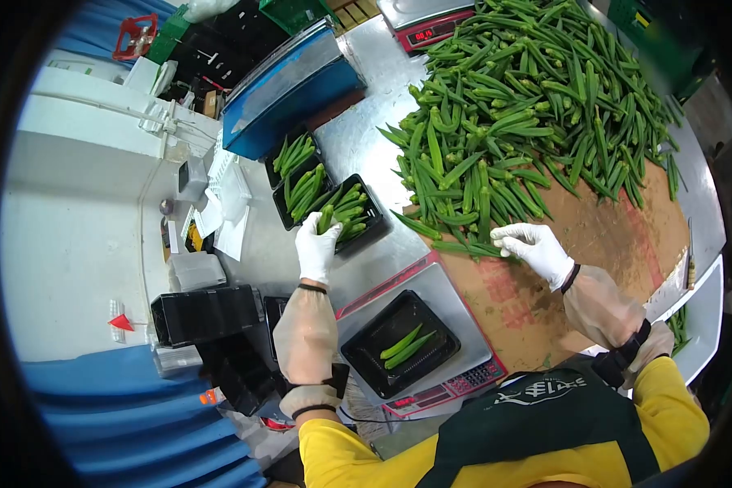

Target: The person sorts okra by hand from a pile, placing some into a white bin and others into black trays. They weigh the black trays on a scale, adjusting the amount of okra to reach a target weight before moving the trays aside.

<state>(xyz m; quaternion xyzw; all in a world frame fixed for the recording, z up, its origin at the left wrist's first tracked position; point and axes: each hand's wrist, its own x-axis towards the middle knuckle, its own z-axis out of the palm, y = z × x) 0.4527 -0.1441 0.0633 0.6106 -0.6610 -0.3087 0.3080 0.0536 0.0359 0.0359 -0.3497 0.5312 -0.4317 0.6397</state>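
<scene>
My gloved left hand (pixel 315 249) is at the edge of a filled black tray (pixel 374 230), fingers closed round an okra pod (pixel 325 219) at the near end of the row. To the right, my gloved right hand (pixel 538 252) pinches the end of an okra pod (pixel 470 248) at the near edge of a large okra heap (pixel 537 106). Between my arms, a black tray (pixel 366 350) with two okra pods (pixel 407 348) rests on a scale (pixel 472 346). Other filled trays (pixel 289 213) stand just beyond my left hand.
Brown cardboard (pixel 561 244) lies under the heap on the metal table. A second scale (pixel 431 31) stands at the far side, beside a blue box (pixel 293 89). Stacked black trays (pixel 207 315) are at left, and a white bin (pixel 703 325) is at right.
</scene>
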